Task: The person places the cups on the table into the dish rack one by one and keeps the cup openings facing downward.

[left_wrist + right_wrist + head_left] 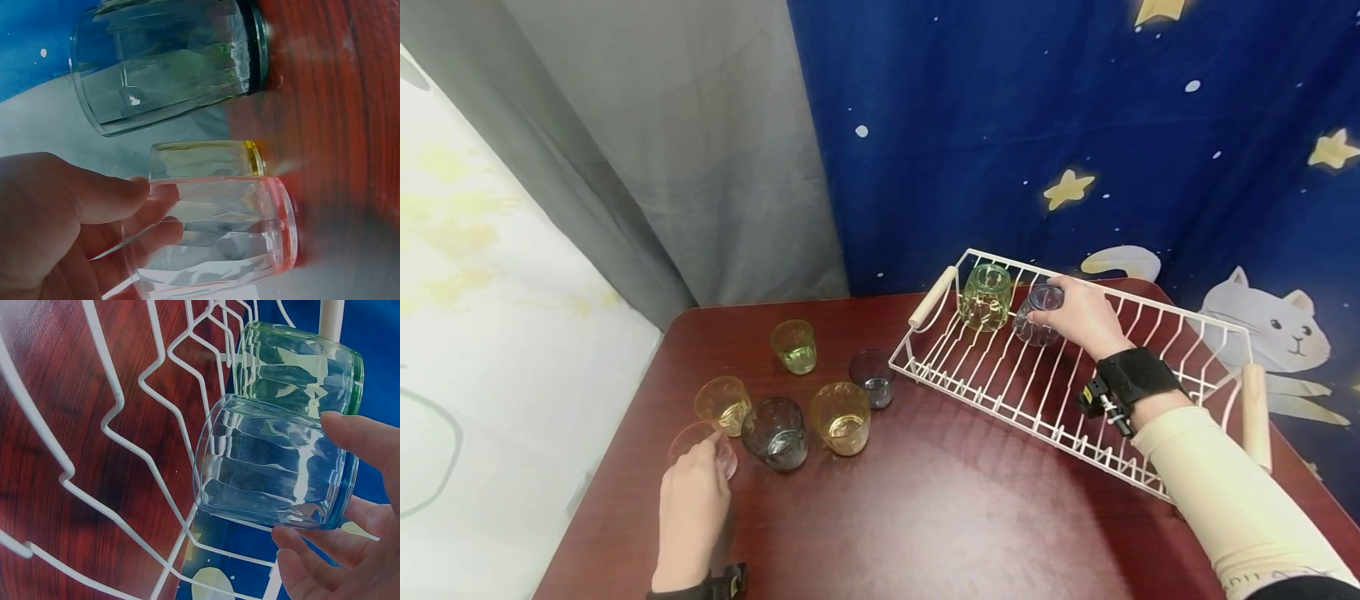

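My right hand (1086, 317) grips an upturned bluish glass (269, 465) near its base, thumb on one side and fingers on the other. Rim down, that glass sits at the wires of a white dish rack (1037, 432), close beside an upturned green glass (985, 300). At the table's left, my left hand (692, 492) pinches a clear pink glass (225, 237) by its rim, with fingers inside or behind the see-through wall. The pink glass stands upright on the table. Right by it are a yellow glass (724, 407) and a dark grey glass (777, 435).
Farther in stand a larger yellow glass (842, 421), a smaller dark glass (874, 379) and a light green glass (795, 346), all upright. The rack's wooden handles (934, 297) rise at both ends. Behind the dark red table (925, 517) hangs a blue curtain (940, 167).
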`<state>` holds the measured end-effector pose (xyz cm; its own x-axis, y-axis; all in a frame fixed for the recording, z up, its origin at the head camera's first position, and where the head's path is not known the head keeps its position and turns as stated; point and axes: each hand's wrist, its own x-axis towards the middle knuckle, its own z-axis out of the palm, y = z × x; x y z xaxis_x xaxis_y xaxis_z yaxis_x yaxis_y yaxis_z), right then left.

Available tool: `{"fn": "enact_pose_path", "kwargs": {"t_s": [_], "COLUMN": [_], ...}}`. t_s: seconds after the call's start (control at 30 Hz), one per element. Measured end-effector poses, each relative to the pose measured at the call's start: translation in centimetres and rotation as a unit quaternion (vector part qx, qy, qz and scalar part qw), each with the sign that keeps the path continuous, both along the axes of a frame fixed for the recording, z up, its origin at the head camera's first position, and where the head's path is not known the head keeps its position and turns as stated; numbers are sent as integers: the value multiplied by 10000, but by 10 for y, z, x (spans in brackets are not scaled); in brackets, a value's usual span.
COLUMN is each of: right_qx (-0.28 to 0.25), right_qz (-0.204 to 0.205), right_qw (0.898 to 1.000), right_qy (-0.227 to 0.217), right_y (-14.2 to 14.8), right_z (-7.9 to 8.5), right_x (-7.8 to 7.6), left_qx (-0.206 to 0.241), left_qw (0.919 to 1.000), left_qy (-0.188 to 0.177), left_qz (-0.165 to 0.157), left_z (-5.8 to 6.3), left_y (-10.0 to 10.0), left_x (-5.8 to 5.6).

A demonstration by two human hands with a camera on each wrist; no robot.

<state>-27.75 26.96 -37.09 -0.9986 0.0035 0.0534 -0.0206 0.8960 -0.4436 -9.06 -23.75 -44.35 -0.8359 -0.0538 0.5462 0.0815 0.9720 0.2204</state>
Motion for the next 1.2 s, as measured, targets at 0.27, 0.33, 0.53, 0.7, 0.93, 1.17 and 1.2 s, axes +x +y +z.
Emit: {"fn": "enact_pose_path", "kwargs": {"t_s": [0.27,0.33,0.53,0.7,0.93,1.17,1.2], "right_qx": [32,26,11,13,-16,-107,-119], "right_qz": [88,141,209,251,304,371,364], "right_qw": [10000,9999,9998,9995,9987,9983,9982], "right_qy": [31,50,-43,-182,-406,-443,-463], "right_y": [-1,-2,-3,-3,-1,0,0], "right_z": [1,-1,-1,0,0,0,0], "right_x": [-2,-2,-2,-2,-3,-1,-1], "left_qx": [-167,-124,-95,-140,-60,138,170], "left_qw": [9991,9991,9990,9983,9972,9972,9971], "left_qy": [330,320,339,470,661,522,489], "left_qz": [212,267,286,321,352,520,549], "left_z": [-9,-11,-12,-13,-14,-13,-13], "left_y": [5,5,5,5,1,0,0], "left_x": [-2,-1,0,-1,-2,-2,-1]}}
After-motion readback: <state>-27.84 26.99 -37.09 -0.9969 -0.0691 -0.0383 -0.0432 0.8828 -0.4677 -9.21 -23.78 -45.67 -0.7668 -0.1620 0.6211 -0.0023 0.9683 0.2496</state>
